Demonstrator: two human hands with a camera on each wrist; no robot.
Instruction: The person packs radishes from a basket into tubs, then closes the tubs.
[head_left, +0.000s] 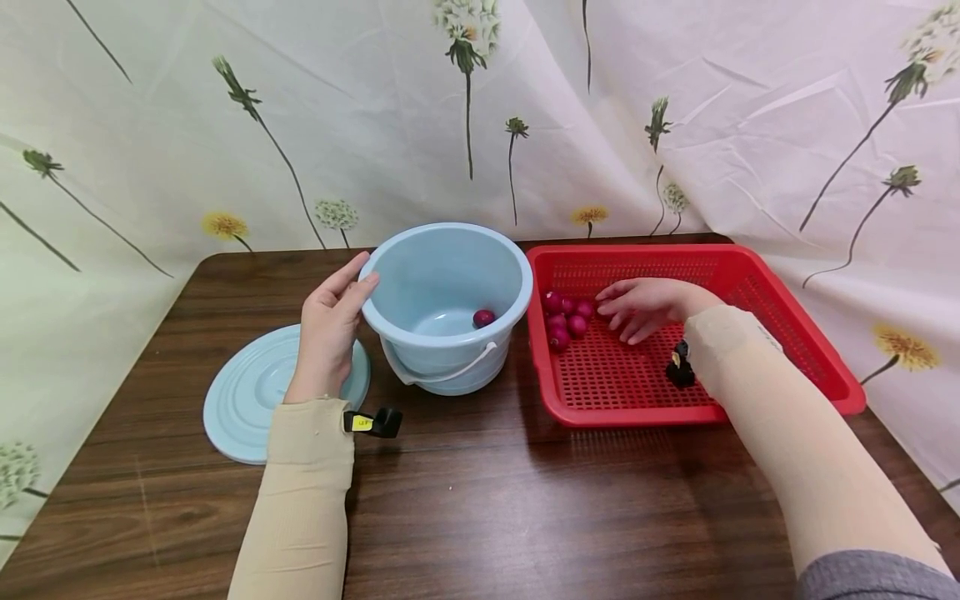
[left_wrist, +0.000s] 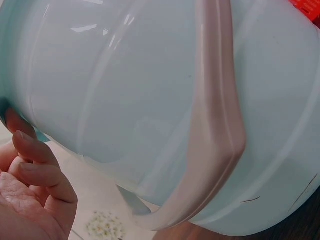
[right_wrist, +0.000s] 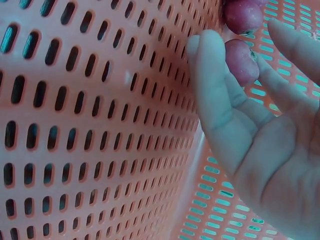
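Observation:
A light blue bucket (head_left: 446,354) stands upright in the middle of the table, with one small radish (head_left: 483,318) at its bottom. My left hand (head_left: 330,321) grips the bucket's left rim, thumb at the top edge; in the left wrist view its fingers (left_wrist: 45,172) are bent beside the bucket wall. Inside the red basket (head_left: 615,418), my right hand (head_left: 651,307) reaches down with fingers loosely spread. Several magenta radishes (head_left: 568,317) lie at the basket's left end. In the right wrist view, one radish (right_wrist: 241,62) shows between the spread fingers, partly hidden by them.
A round blue lid (head_left: 240,404) lies flat on the wooden table (head_left: 465,508), left of the bucket and partly behind the left forearm. The bucket's white handle (head_left: 450,371) hangs down in front. A flower-printed cloth (head_left: 375,108) rises behind the table.

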